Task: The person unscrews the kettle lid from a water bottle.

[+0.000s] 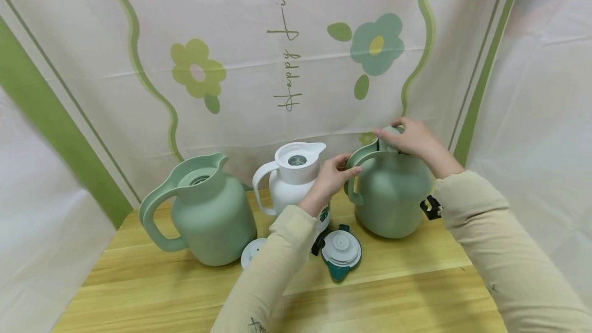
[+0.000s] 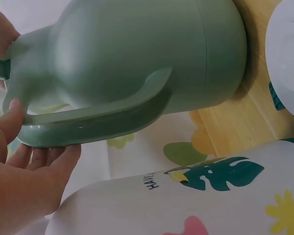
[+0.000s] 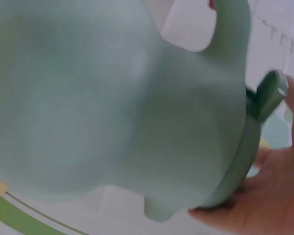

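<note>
At the right of the table stands a green thermos jug (image 1: 393,199), upright. My left hand (image 1: 329,178) holds its handle (image 2: 103,120), thumb on one side and fingers on the other in the left wrist view. On top, my right hand (image 1: 412,140) grips the jug's green lid (image 3: 240,164), fingers and thumb round its edge; the lid sits at the jug's mouth, with a small tab (image 3: 272,95) sticking up. Just left of my left hand is a white thermos jug (image 1: 296,168) with no lid on, its leaf print (image 2: 225,174) showing in the left wrist view.
Another green jug (image 1: 213,225), lidless, stands at the left. Between the jugs lie a dark green and white lid (image 1: 341,251), underside up, and a white round lid (image 1: 252,251) partly behind my left sleeve. A flowered curtain (image 1: 250,91) hangs behind the wooden table (image 1: 393,281).
</note>
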Demonstrator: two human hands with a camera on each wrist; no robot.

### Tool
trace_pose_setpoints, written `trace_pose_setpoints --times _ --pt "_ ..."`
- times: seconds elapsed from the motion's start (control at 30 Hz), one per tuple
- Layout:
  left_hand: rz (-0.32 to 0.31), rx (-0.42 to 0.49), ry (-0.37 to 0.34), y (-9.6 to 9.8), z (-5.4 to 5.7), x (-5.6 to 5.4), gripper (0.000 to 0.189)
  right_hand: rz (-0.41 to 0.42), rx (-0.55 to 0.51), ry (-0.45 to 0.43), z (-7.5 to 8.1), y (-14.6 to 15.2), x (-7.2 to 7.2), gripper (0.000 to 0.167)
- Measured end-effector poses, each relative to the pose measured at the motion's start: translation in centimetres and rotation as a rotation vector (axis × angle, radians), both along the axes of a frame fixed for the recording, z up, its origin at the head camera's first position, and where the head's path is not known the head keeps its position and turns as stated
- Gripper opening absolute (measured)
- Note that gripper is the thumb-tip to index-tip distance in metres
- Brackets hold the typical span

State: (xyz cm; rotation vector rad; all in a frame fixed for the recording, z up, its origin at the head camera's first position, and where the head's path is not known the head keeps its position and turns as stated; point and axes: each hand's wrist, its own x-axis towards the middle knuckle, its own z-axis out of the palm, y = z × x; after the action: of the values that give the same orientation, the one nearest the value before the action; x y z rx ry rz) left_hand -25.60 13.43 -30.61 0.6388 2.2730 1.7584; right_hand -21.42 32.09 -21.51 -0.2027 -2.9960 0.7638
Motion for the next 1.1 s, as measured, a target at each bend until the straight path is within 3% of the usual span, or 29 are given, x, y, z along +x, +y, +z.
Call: trace_pose_setpoints --times 0.1,0.23,0.4,0.57,0.8,0.9,1.1 --pt "-0.007 -0.009 0.002 0.0 -0.2 -0.1 0.045 -0.101 0.035 0.004 -0.2 -0.5 -0.1 0.103" --pt "-0.013 -0.01 -0.002 -0.1 -0.1 0.0 0.045 -0.183 0.076 -0.078 0.0 -0.6 -0.1 0.113" --pt "-0.004 0.002 -0.01 0.0 0.0 0.0 0.044 -0.162 0.092 -0.124 0.6 -0.3 0.3 0.103" --pt "0.009 -0.004 -0.025 0.0 0.1 0.2 0.045 -0.071 0.075 -0.089 0.6 0.5 0.5 0.091" --pt "0.02 0.0 -0.03 0.0 0.1 0.4 0.046 0.039 0.129 -0.059 0.5 1.0 0.1 0.081" --pt "0.021 0.001 -0.031 0.0 0.1 0.4 0.045 0.022 0.103 -0.077 0.4 0.8 0.0 0.089" --pt "0.025 0.001 -0.026 0.2 0.1 0.4 0.045 -0.111 0.092 -0.055 -0.2 0.4 0.2 0.111"
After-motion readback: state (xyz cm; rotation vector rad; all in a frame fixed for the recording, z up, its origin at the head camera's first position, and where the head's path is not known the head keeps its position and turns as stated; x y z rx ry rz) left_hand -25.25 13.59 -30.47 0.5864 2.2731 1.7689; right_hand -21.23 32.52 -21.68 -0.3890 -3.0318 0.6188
